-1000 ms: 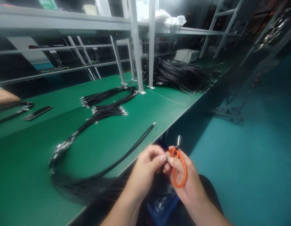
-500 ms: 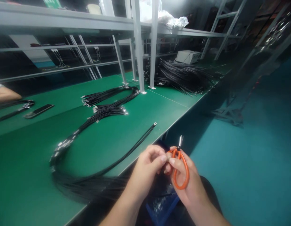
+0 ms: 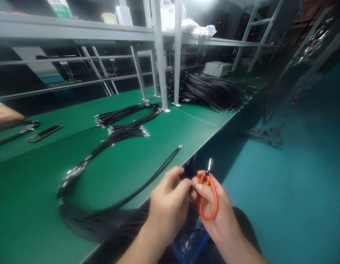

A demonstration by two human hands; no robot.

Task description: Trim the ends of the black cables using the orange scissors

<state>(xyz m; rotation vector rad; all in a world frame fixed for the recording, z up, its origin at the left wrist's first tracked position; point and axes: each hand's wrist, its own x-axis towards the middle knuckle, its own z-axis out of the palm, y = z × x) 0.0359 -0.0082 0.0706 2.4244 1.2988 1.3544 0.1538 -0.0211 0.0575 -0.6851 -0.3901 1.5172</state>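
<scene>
Orange-handled scissors (image 3: 215,205) hang in my right hand (image 3: 214,196), blades pointing up and away. That hand's thumb and forefinger also pinch toward my left hand (image 3: 171,198). My left fingers are closed in a pinch, meeting the right fingertips; whatever small piece lies between them is too hidden to name. Left of my hands, a long bundle of black cables (image 3: 73,216) curves over the green tabletop (image 3: 126,165) and drops past its front edge. Two or so cables (image 3: 170,158) stick out from it with pale metallic ends.
A big heap of black cables (image 3: 214,90) lies at the back beside a pale box (image 3: 217,68). Metal posts (image 3: 160,58) carry a shelf (image 3: 76,31). A phone (image 3: 44,133) and another person's arm (image 3: 6,114) are at left. Below my hands is a blue bin (image 3: 190,244).
My left hand has turned slightly and shifted left, its fingers curling more. The scissors stay in my right hand. The view has tilted up a little.
</scene>
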